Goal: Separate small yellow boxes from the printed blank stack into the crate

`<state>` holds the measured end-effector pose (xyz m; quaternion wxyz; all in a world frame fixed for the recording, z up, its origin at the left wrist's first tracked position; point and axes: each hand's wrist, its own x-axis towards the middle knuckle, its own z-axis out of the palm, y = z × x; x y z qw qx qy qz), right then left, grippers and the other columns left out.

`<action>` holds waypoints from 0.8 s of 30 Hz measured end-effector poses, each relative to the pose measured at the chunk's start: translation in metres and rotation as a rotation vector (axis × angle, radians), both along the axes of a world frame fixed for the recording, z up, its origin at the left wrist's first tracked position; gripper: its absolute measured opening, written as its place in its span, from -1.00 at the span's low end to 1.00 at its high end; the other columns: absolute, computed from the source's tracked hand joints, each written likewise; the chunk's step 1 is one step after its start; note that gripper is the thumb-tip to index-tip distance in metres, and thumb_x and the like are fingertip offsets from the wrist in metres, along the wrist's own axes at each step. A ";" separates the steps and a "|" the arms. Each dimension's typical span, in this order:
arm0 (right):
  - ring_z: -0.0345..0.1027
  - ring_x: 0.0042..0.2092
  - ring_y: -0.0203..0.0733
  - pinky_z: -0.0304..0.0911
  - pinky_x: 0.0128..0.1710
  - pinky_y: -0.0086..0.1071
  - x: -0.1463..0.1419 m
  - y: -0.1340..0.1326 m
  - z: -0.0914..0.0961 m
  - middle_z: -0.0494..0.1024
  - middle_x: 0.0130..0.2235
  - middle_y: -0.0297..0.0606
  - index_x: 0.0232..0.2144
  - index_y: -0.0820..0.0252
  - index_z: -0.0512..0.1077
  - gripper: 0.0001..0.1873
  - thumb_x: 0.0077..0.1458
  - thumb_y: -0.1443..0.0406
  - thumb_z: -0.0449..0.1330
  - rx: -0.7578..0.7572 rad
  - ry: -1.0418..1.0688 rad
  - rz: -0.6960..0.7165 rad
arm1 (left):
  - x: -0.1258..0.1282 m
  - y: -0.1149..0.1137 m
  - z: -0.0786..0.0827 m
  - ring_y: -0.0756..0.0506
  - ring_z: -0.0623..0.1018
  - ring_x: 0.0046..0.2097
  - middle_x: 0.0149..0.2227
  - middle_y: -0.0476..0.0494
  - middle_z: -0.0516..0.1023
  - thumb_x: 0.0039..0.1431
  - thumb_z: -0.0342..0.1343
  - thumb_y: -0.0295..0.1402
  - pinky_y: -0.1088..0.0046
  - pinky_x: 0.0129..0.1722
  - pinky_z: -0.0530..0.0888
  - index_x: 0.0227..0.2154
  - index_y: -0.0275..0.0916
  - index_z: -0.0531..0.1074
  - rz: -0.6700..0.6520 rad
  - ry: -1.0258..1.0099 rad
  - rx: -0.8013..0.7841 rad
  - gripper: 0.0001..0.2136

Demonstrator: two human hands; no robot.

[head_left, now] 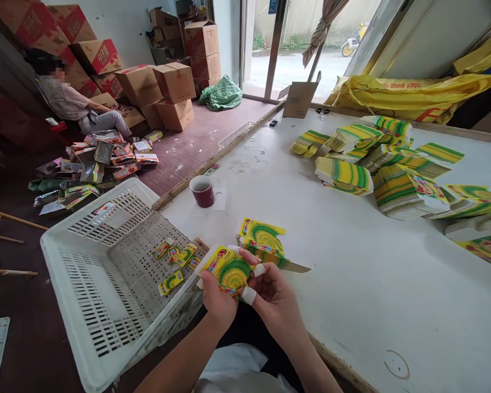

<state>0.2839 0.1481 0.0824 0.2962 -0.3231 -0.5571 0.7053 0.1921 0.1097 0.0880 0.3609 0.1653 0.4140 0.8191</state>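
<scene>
Head view, the only one; clock directions are read from the carton in hand, with 12 o'clock pointing away from the person. A yellow card carton with a green spiral print [228,268] is held in front of the body, at the near edge of the white, flat worktop [352,295]. The left hand's grip [221,303] is closed on the carton's left side, thumb laid over the printed face; the right hand's grip [279,301] is narrow, pinching the right end between a thumb and finger wrapped in white tape [249,295].

The step appears to be finger work at that right end. It is best done with the left hand as a light, steady support, so that the card does not buckle, while the right fingertips press along the creases rather than across them. The tape edges could catch on a flap, so flat pressure seems wiser than picking.

At 1 o'clock lies more yellow-and-green printed card [264,236]; at 2 o'clock, stacked yellow-and-green striped cartons [343,174]; at 9 o'clock, a white slotted plastic crate [82,267] containing small yellow packets [171,283].

Labels: multicoloured lettering crosses the held carton, too small to read. Large red characters mark the yellow woven sacks [409,98] between 1 and 2 o'clock; only an F-like shape stands out.
</scene>
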 end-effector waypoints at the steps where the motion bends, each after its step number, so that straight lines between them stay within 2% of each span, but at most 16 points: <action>1: 0.29 -0.45 -0.30 0.29 -0.47 -0.45 0.001 -0.001 0.000 0.42 -0.46 -0.40 -0.41 0.12 0.29 -0.75 -0.07 0.24 0.32 0.052 -0.033 -0.021 | 0.000 0.000 0.000 -0.31 0.62 -0.20 -0.40 -0.26 0.61 -0.12 0.06 0.38 0.18 -0.16 0.58 -0.41 -0.29 0.56 0.003 -0.004 -0.009 -0.29; 5: 0.24 -0.53 -0.32 0.22 -0.55 -0.47 0.004 -0.005 0.000 0.42 -0.52 -0.43 -0.40 0.11 0.30 -0.84 -0.04 0.31 0.24 0.264 -0.140 -0.055 | 0.001 -0.002 -0.003 -0.20 0.62 -0.33 -0.42 -0.19 0.62 -0.11 0.11 0.34 0.28 -0.28 0.58 -0.36 -0.26 0.57 0.079 -0.064 -0.062 -0.33; 8: 0.27 -0.50 -0.31 0.25 -0.51 -0.46 0.006 -0.005 0.000 0.42 -0.49 -0.43 -0.37 0.11 0.29 -0.83 0.00 0.30 0.23 0.257 -0.103 -0.031 | 0.003 0.000 -0.005 -0.19 0.62 -0.33 -0.43 -0.17 0.62 -0.13 0.12 0.34 0.30 -0.28 0.57 -0.33 -0.24 0.57 0.099 -0.105 -0.041 -0.33; 13: 0.26 -0.42 -0.29 0.26 -0.42 -0.45 0.006 -0.002 0.007 0.39 -0.43 -0.41 -0.39 0.11 0.28 -0.86 0.00 0.33 0.21 0.280 -0.057 0.033 | 0.008 0.006 0.000 -0.29 0.61 -0.15 -0.41 -0.19 0.58 -0.13 0.13 0.34 0.19 -0.13 0.55 -0.35 -0.27 0.54 0.071 -0.159 -0.006 -0.33; 16: 0.29 -0.39 -0.28 0.28 -0.38 -0.45 0.006 -0.002 0.010 0.39 -0.42 -0.42 -0.36 0.10 0.28 -0.86 0.00 0.35 0.19 0.300 -0.055 0.055 | 0.008 0.010 0.005 -0.26 0.60 -0.21 -0.44 -0.14 0.52 -0.12 0.17 0.29 0.20 -0.15 0.55 -0.37 -0.27 0.51 0.056 -0.210 0.004 -0.38; 21: 0.33 -0.35 -0.25 0.34 -0.33 -0.39 0.006 -0.001 0.003 0.46 -0.31 -0.34 -0.15 0.12 0.35 -0.75 0.07 0.31 0.18 0.318 -0.067 0.096 | 0.005 0.016 0.004 -0.05 0.49 -0.42 -0.50 0.01 0.38 -0.13 0.22 0.26 0.33 -0.21 0.54 -0.44 -0.22 0.40 0.120 -0.274 0.031 -0.44; 24: 0.29 -0.40 -0.26 0.31 -0.38 -0.40 0.007 0.003 -0.002 0.45 -0.35 -0.35 -0.18 0.12 0.40 -0.78 0.07 0.34 0.18 0.415 -0.098 0.064 | 0.002 0.017 0.002 -0.07 0.50 -0.36 -0.50 0.01 0.38 -0.25 0.24 0.30 0.36 -0.19 0.55 -0.43 -0.19 0.42 0.136 -0.222 -0.001 -0.40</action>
